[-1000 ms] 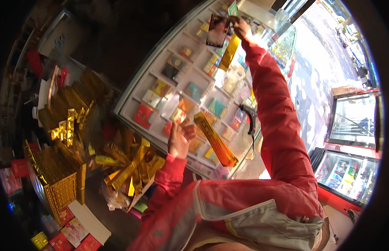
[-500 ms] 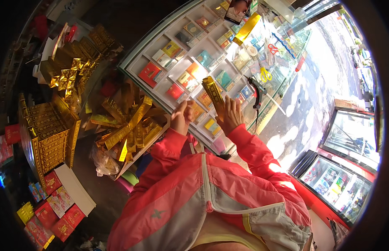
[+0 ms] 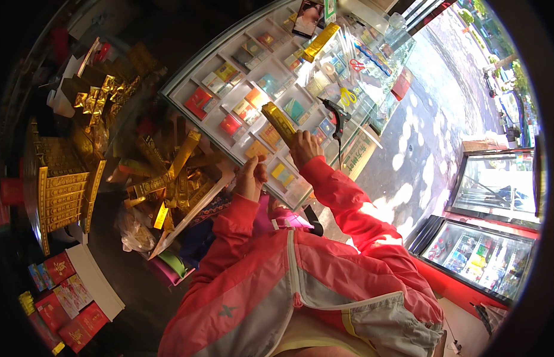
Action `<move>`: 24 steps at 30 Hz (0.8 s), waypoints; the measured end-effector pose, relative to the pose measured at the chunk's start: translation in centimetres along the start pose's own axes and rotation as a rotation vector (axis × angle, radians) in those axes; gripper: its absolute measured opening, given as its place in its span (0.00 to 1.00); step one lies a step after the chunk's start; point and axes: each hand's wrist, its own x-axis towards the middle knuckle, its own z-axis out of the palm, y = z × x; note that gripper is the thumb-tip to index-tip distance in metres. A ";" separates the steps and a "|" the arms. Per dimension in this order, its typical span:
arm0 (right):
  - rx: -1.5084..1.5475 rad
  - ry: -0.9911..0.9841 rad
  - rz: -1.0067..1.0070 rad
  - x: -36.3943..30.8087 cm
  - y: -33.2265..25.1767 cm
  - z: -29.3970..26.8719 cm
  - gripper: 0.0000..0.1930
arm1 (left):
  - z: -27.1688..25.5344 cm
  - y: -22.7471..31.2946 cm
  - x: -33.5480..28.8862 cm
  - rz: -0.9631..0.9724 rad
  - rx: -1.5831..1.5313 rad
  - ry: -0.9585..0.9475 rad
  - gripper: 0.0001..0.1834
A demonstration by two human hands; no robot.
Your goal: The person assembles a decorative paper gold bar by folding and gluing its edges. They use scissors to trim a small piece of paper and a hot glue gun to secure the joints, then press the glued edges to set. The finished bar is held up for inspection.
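Fingers of the right hand (image 3: 303, 150) wrap the lower end of a long gold box (image 3: 279, 122) at upper centre of the frame, over a glass display counter (image 3: 187, 77). It looks light, stiff and glossy, best gripped across its narrow sides. The left hand (image 3: 251, 177) sits loosely curled lower left of it, apparently empty. Small coloured packs (image 3: 199, 102) fill the counter; scissors (image 3: 348, 96) lie upper right; stacked gold boxes (image 3: 164, 178) crowd the left.

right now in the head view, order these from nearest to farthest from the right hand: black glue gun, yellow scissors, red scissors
1. black glue gun, just to the right of the right hand, on the glass counter.
2. yellow scissors, a little farther up the counter, beyond the gun.
3. red scissors, farthest, near the counter's far end.
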 end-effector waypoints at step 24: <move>0.134 -0.382 0.252 1.5 0.4 -0.4 0.27 | 0.3 -3.9 -5.8 0.066 -0.047 0.015 0.17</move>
